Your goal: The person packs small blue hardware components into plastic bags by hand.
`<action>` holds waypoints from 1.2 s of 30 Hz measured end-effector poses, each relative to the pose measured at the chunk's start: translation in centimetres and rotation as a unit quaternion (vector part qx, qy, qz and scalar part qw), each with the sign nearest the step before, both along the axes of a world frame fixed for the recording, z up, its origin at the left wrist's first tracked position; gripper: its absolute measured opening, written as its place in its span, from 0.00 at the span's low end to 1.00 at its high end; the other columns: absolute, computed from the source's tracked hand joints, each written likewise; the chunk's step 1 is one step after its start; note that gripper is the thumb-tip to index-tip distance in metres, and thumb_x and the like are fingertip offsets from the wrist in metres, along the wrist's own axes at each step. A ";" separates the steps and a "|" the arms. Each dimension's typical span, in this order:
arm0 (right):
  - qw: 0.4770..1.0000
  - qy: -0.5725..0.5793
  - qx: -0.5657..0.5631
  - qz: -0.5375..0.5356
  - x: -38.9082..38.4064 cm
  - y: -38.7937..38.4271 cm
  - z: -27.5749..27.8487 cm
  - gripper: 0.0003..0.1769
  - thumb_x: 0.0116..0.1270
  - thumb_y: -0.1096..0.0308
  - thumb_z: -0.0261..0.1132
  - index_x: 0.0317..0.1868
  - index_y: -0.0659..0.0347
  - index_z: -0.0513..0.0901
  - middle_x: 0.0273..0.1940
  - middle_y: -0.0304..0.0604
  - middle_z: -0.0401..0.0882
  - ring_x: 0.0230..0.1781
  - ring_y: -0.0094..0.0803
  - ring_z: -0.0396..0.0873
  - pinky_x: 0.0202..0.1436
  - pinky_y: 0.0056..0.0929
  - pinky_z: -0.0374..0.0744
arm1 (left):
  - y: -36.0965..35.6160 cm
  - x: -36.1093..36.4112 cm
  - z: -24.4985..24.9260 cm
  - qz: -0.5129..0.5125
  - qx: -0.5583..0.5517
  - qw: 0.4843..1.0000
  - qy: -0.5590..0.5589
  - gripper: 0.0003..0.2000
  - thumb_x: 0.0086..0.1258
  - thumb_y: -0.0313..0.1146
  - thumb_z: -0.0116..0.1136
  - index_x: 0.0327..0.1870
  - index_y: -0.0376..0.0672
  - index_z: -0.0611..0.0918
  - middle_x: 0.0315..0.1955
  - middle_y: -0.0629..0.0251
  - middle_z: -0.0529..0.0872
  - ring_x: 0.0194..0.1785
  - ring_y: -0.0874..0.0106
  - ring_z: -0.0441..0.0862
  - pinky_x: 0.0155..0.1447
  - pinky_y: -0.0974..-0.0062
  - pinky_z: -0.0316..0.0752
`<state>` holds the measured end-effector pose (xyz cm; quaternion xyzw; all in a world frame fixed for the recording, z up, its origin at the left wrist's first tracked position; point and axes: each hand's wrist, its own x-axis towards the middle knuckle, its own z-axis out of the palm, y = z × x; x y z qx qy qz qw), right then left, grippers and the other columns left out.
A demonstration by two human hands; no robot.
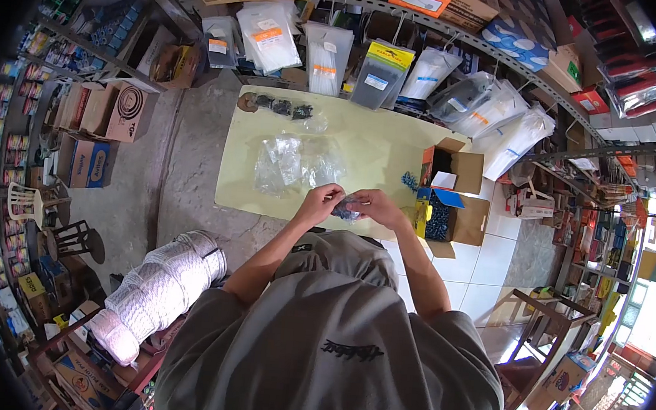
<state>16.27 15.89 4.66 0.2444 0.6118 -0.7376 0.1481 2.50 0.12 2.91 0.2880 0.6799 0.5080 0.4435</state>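
Note:
My left hand (pixel 323 202) and my right hand (pixel 375 207) meet over the near edge of a pale yellow table (pixel 383 144). Both pinch the top of a small clear plastic bag (pixel 347 212) with dark bluish pieces in it. Their exact kind is too small to tell. Several flat clear plastic bags (pixel 279 164) lie beyond my hands. To the right, an open carton (pixel 438 220) holds many small dark blue pieces, and a few loose blue pieces (pixel 409 180) lie beside it. Small bags with dark contents (pixel 280 107) rest in a row at the far left.
A second open box (pixel 445 163) with dark contents stands at the table's right edge. Packs of cable ties (pixel 267 37) hang from a rack behind the table. A large roll of white rope (pixel 158 288) lies at lower left. A wooden chair (pixel 545 330) stands at right.

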 end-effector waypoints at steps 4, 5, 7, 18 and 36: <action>0.998 0.003 -0.002 -0.060 -0.2 -0.4 -0.5 0.23 0.63 0.63 0.71 0.54 0.72 0.80 0.42 0.45 0.84 0.39 0.26 0.82 0.42 0.24 0.82 | -0.3 -1.2 0.0 -0.009 -0.008 0.997 -0.081 0.11 0.73 0.35 0.57 0.47 0.37 0.81 0.33 0.65 0.85 0.38 0.80 0.79 0.43 0.78 0.75; 0.995 0.008 0.012 -0.095 -0.1 -0.6 -0.6 0.24 0.64 0.64 0.71 0.55 0.72 0.79 0.43 0.45 0.85 0.40 0.26 0.82 0.42 0.24 0.82 | -0.1 -1.3 0.2 0.017 -0.022 0.992 -0.120 0.13 0.73 0.37 0.57 0.50 0.38 0.80 0.36 0.63 0.85 0.40 0.78 0.80 0.46 0.77 0.76; 0.992 0.010 0.026 -0.122 0.0 -0.9 -0.9 0.25 0.63 0.65 0.71 0.56 0.72 0.79 0.43 0.45 0.85 0.40 0.26 0.82 0.42 0.24 0.82 | 0.3 -1.8 -0.4 0.042 -0.033 0.986 -0.160 0.15 0.73 0.39 0.57 0.52 0.38 0.79 0.38 0.62 0.85 0.43 0.76 0.81 0.48 0.75 0.76; 0.933 0.003 0.289 -0.215 -3.1 3.2 -3.7 0.20 0.57 0.70 0.71 0.51 0.64 0.84 0.40 0.50 0.87 0.40 0.31 0.85 0.45 0.28 0.80 | 3.3 -4.9 -3.9 -0.038 0.018 0.971 0.236 0.16 0.64 0.29 0.58 0.53 0.38 0.78 0.49 0.52 0.80 0.55 0.54 0.78 0.60 0.63 0.73; 0.779 0.145 0.593 -0.145 -16.0 8.3 -10.8 0.14 0.61 0.77 0.61 0.48 0.60 0.81 0.53 0.49 0.80 0.55 0.46 0.79 0.56 0.39 0.80 | 13.0 -11.7 -3.7 0.022 -0.083 0.940 0.330 0.13 0.64 0.25 0.54 0.51 0.36 0.78 0.49 0.51 0.80 0.54 0.51 0.78 0.59 0.58 0.74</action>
